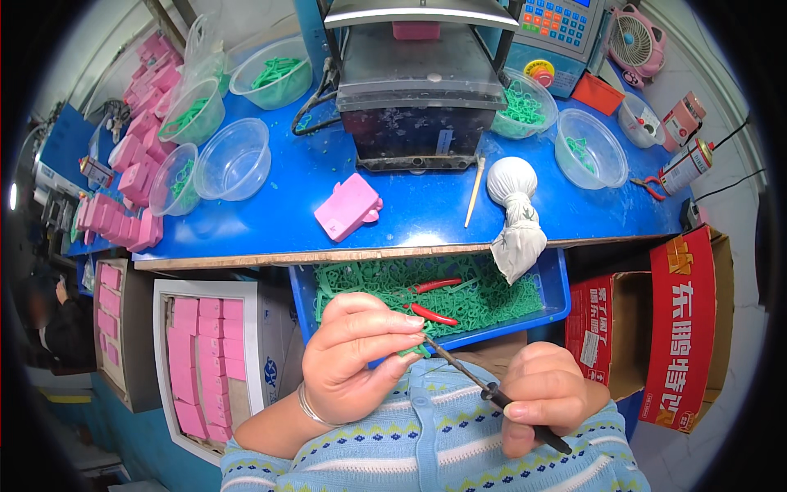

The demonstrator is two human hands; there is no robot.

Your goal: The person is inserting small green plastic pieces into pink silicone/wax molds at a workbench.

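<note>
My left hand point(348, 357) is closed, pinching a small green piece point(420, 350) between thumb and fingers. In my right hand point(541, 394) is a thin metal-shafted tool point(534, 425) with a black handle, held slantwise. Its tip meets the left fingertips at the green piece; the exact contact is hidden. Both hands are in front of my body, at the near side of a blue tray point(557, 307) filled with tangled green pieces point(352, 283). Red-handled pliers point(433, 313) lie on those pieces, just beyond my left fingers.
Above the tray runs a blue table point(426, 213) bearing a pink block point(348, 207), a wooden stick point(475, 193), a tied white cloth bag point(516, 205) and a dark press-like machine point(418, 90). Plastic bowls point(234, 160) flank it. A box of pink blocks point(205, 287) and red cartons point(680, 328) stand either side.
</note>
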